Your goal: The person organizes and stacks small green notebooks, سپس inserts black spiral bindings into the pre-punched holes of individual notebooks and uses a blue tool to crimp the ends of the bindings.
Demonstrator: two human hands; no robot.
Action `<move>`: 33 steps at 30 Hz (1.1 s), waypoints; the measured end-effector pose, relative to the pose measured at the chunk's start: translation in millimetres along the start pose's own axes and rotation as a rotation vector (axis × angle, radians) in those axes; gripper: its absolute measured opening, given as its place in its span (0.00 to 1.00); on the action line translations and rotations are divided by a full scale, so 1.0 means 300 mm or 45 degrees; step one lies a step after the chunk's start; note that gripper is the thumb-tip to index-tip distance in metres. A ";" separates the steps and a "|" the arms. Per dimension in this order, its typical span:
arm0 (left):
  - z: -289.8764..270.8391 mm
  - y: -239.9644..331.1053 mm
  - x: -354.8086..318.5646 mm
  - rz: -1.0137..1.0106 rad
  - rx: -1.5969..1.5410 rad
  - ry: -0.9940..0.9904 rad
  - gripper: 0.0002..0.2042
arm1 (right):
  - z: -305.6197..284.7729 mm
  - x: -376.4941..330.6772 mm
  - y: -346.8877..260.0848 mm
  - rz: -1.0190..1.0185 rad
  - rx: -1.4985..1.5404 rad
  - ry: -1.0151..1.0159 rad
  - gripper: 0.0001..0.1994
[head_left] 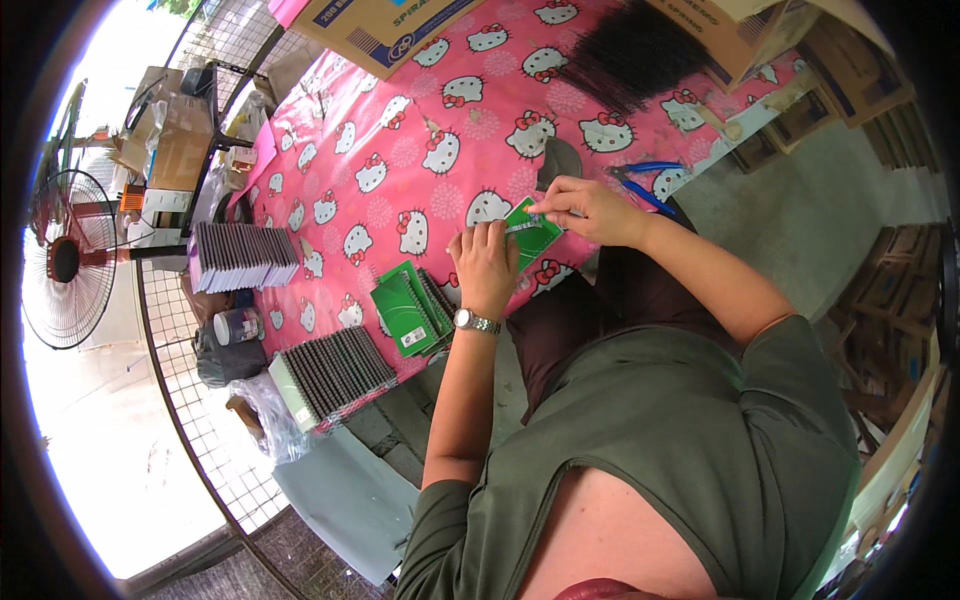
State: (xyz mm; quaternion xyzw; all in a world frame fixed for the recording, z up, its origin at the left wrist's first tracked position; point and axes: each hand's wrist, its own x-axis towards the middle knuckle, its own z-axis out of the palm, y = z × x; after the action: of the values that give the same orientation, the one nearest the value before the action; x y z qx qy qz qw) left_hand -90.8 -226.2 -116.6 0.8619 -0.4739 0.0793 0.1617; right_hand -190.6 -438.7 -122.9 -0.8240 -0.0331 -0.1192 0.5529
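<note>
A green notebook (536,243) lies on the pink table cover near the table's front edge. The fingers of my left hand (485,265) press together on its left part. Over its upper right part, my right hand (595,210) is closed in a pinch; what is between the fingertips is too small to make out. A pale strip (522,226) shows on the notebook between the two hands. Just beyond my right hand sits a dark grey curved piece (560,163), with blue-handled pliers (646,184) to its right. Left of my left wrist are stacked green spiral notebooks (402,312).
Rows of spiral-bound notebooks (335,372) and purplish-edged notebooks (243,257) line the table's left side. A heap of black spiral wires (635,55) lies at the back right, near cardboard boxes (385,30). A fan (66,260) stands at the far left.
</note>
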 end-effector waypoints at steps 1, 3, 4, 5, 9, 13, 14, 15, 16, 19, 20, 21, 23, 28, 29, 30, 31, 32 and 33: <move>-0.003 0.008 0.009 -0.004 0.005 -0.003 0.11 | 0.004 -0.003 0.004 0.004 0.013 0.019 0.10; -0.002 -0.005 0.019 0.025 -0.020 0.017 0.10 | 0.011 -0.006 0.010 -0.014 -0.041 0.070 0.10; -0.004 -0.011 0.020 0.039 -0.033 0.028 0.10 | 0.009 -0.012 0.015 -0.032 -0.112 0.106 0.11; -0.005 -0.014 0.019 0.037 -0.036 0.024 0.10 | 0.004 -0.014 0.016 -0.047 -0.185 0.140 0.11; -0.006 -0.015 0.018 0.032 -0.056 0.020 0.10 | 0.003 -0.020 0.016 -0.077 -0.295 0.143 0.12; -0.002 -0.012 0.019 0.030 -0.072 0.012 0.09 | -0.005 -0.026 0.030 0.012 -0.083 0.022 0.12; -0.002 -0.012 0.020 0.038 -0.059 0.014 0.09 | -0.009 -0.023 0.030 0.090 0.068 -0.029 0.12; -0.003 -0.012 0.021 0.047 -0.046 0.016 0.10 | -0.010 -0.021 0.028 0.103 0.075 -0.048 0.12; -0.003 -0.012 0.022 0.055 -0.032 0.018 0.10 | -0.013 -0.019 0.027 0.116 0.082 -0.066 0.12; 0.004 -0.005 0.028 0.075 -0.043 0.052 0.10 | -0.024 -0.018 0.039 0.026 -0.006 -0.086 0.13; 0.003 -0.002 0.030 0.067 -0.043 0.036 0.10 | -0.029 -0.018 0.042 -0.027 -0.052 -0.087 0.13; 0.002 0.001 0.033 0.059 -0.042 0.021 0.10 | -0.032 -0.017 0.045 -0.097 -0.099 -0.064 0.14; 0.000 0.004 0.034 0.045 -0.036 0.005 0.10 | -0.035 -0.006 0.030 -0.240 -0.191 -0.022 0.15; 0.020 0.020 0.040 0.066 -0.036 0.058 0.12 | -0.027 0.005 -0.047 0.465 0.134 -0.238 0.13; 0.024 0.037 0.045 0.100 -0.070 0.068 0.13 | -0.026 0.001 -0.049 0.480 0.157 -0.197 0.13; 0.028 0.056 0.051 0.135 -0.105 0.077 0.13 | -0.017 -0.005 -0.026 0.250 0.045 -0.064 0.12; 0.033 0.072 0.056 0.170 -0.140 0.086 0.13 | 0.002 -0.014 0.014 0.021 -0.069 0.068 0.11; 0.037 0.075 0.052 0.157 -0.132 0.063 0.13 | 0.004 -0.013 0.003 -0.011 -0.098 0.083 0.11; 0.036 0.073 0.047 0.143 -0.120 0.048 0.13 | 0.008 -0.010 -0.008 -0.044 -0.127 0.097 0.11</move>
State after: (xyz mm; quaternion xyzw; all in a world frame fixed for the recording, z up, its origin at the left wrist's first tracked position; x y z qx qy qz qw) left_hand -101.8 -252.2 -118.2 0.8238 -0.5216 0.0823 0.2062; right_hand -193.5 -435.4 -122.4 -0.8448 -0.0203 -0.1613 0.5097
